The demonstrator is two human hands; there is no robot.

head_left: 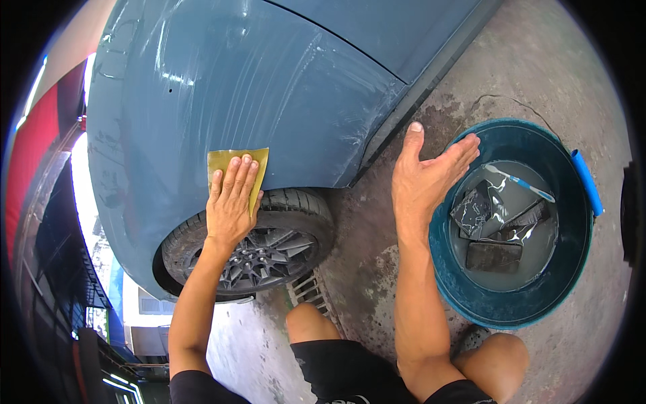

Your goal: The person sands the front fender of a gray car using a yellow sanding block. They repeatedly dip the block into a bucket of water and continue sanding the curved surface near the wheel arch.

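My left hand [230,198] lies with its fingers flat on a yellow sheet of sandpaper [219,160], holding it against the blue-grey car fender [282,128] just above the wheel arch. White wet streaks and dull scuffs run across the panel. To the right, my right hand [427,175] is in the air with nothing in it, its thumb apart from the fingers. It is by the left rim of a dark teal bucket [511,316]. In the bucket's cloudy water are dark pads or sheets [494,257] and a blue-and-white toothbrush [521,182].
The car's wheel [262,252] with its black tyre sits below the fender. A floor grate [309,293] lies beside it. A blue tube-like grip [587,182] is on the bucket's right side. The concrete floor [545,81] has damp, stained patches.
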